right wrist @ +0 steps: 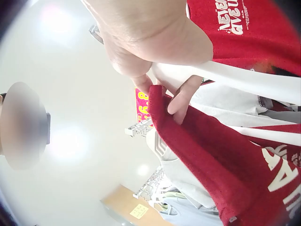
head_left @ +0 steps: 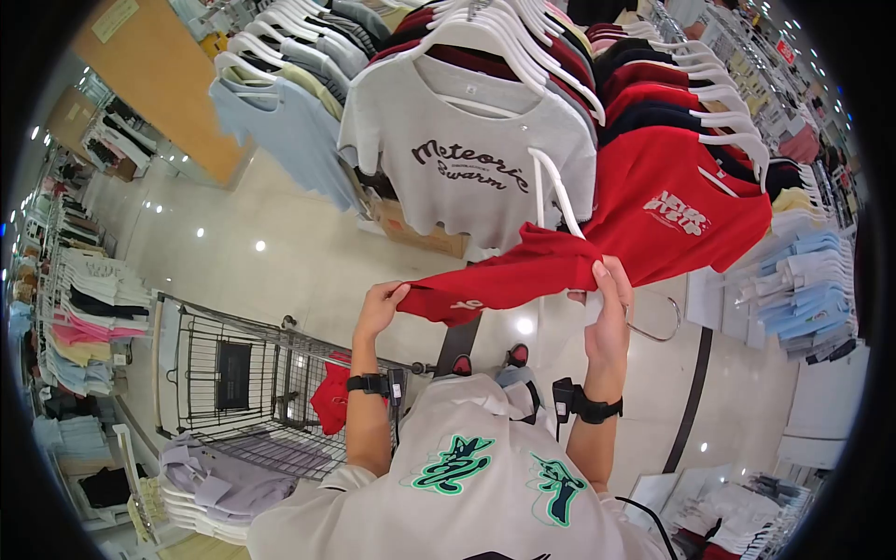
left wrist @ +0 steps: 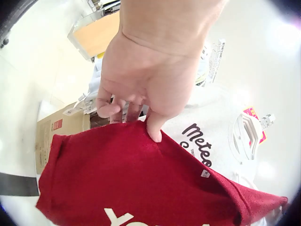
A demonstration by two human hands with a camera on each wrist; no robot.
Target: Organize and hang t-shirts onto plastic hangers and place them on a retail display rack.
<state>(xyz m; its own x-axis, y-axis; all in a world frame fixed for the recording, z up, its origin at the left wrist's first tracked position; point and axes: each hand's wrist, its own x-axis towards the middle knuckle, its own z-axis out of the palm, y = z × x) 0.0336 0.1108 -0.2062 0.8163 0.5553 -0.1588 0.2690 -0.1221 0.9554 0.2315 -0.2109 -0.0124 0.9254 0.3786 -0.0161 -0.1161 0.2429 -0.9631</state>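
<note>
A red T-shirt [head_left: 509, 278] with white lettering is stretched between both hands, folded over on itself. My left hand [head_left: 380, 311] pinches its edge between thumb and fingers; the left wrist view shows the thumb lying over the red cloth [left wrist: 122, 165]. At the other end my right hand [head_left: 609, 303] pinches the shirt's edge, as the right wrist view shows on the red fabric [right wrist: 188, 146]. A white hanger [head_left: 558, 191] also runs through the right hand, its metal hook [head_left: 674, 322] sticking out to the right. One hanger arm rises above the shirt.
Ahead stands a rack with a grey "Meteoric Swarm" shirt [head_left: 467, 149] in front and a red shirt [head_left: 686, 215] beside it. A wire shopping cart [head_left: 280, 364] is at the left, with a red garment [head_left: 331, 397] in it. A cardboard box [head_left: 420, 229] sits under the rack.
</note>
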